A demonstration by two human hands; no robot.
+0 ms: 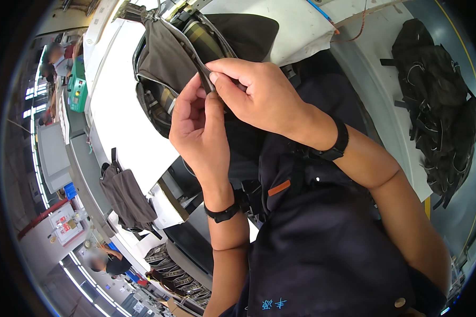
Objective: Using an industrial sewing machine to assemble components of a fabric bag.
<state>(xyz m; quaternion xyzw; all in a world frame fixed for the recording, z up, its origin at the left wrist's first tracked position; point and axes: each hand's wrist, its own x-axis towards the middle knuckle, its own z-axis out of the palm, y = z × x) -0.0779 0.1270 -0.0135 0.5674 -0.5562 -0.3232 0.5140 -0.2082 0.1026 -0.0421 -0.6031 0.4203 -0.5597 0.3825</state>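
A grey-brown fabric bag (166, 55) with open metal zippers lies on the white worktable, a green plaid lining (203, 39) showing inside. My left hand (202, 127) is closed, thumb and fingers pinching a narrow dark edge of the bag from below. Just above and to the right, my right hand (262, 95) pinches the same edge beside the zipper teeth, thumb against forefinger. The two sets of fingertips nearly touch. Part of the bag is hidden beneath both hands.
Another dark grey bag (126, 195) lies at the table's left edge. A pile of black bags (433, 105) is at the right. A green machine box (78, 84) stands far left. Plaid pieces (177, 269) are stacked lower left. A person (113, 261) works in the background.
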